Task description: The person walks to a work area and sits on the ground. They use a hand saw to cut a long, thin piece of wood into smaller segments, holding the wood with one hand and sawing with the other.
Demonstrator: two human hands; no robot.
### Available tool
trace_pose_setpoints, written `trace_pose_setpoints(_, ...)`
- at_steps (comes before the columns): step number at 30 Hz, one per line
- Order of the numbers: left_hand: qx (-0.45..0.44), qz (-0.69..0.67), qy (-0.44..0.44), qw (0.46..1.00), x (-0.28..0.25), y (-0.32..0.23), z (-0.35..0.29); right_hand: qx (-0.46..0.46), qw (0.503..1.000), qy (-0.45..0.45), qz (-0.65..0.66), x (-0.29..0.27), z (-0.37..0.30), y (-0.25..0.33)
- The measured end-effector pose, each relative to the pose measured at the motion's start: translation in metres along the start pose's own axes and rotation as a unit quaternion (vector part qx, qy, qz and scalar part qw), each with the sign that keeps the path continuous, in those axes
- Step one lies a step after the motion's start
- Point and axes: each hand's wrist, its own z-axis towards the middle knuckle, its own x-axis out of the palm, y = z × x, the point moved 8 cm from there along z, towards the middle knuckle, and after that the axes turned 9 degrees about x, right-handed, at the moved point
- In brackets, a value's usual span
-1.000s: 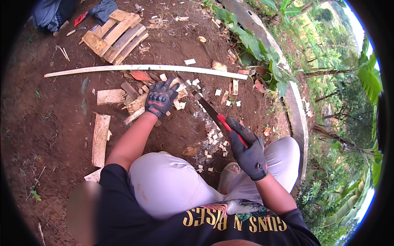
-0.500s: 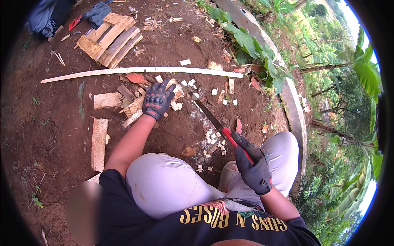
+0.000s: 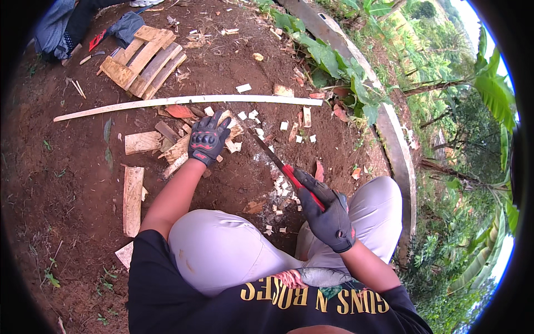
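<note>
My left hand point(image 3: 207, 139), in a black glove with red trim, lies on a small pile of wood offcuts point(image 3: 177, 151). Its fingers are stretched out and spread over the top piece. In a matching glove, my right hand point(image 3: 329, 218) is wrapped round the red handle of a hand saw point(image 3: 269, 153). The saw's narrow dark blade slants up and left, its tip near the right end of the wood under my left hand. Whether the blade touches that wood I cannot tell. Small cut wood blocks point(image 3: 281, 187) are scattered below the blade, among pale sawdust.
A long thin wooden strip point(image 3: 189, 100) lies beyond my hands. Farther left stands a slatted wooden piece point(image 3: 146, 62), with a knife point(image 3: 92, 57) beside it. Short boards point(image 3: 133, 200) lie at left. A concrete edge point(image 3: 397, 145) and plants border the right. Someone's shoe point(image 3: 146, 3) shows at top.
My right hand has moved up and left with the saw, bringing the blade nearer my left hand. My left hand stays on the wood. The view has shifted slightly.
</note>
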Motion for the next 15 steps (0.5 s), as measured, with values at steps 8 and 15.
trace_pose_setpoints(8, 0.002, 0.019, -0.015, 1.0, -0.002, -0.003, 0.001, -0.052, 0.995, -0.091, -0.005, -0.035, -0.021, -0.011)
trace_pose_setpoints(15, 0.008, -0.001, -0.022, 1.0, 0.0, 0.003, 0.0, 0.102, 0.989, 0.018, 0.103, -0.097, -0.025, -0.051)
